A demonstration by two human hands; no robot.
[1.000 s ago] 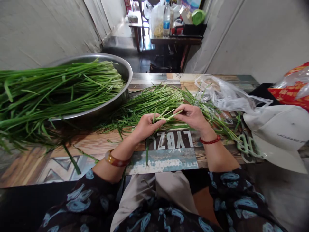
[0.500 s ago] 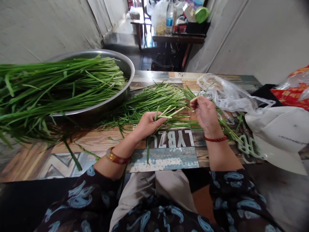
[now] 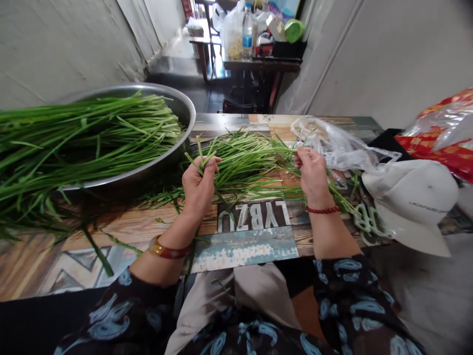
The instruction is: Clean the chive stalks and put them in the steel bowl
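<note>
Long greens [image 3: 148, 123] over a plank-patterned table [image 3: 244, 246]

Round steel basin [image 3: 190, 108] at left, smooth-rimmed — heaped with the greens, narrow and ribbon-like. Loose pile of thin stalks [image 3: 246, 154] beside it on the wood; filmy, crumpled plastic bag [image 3: 336, 148] near its right end. My left hand [image 3: 199, 186] curls in front of the pile, thumb pressing a few slim stems [image 3: 201, 161] against the fingers. My right hand [image 3: 313, 175] is at the pile's right end — fingertips drawn together, though I cannot tell what lies between.
</note>
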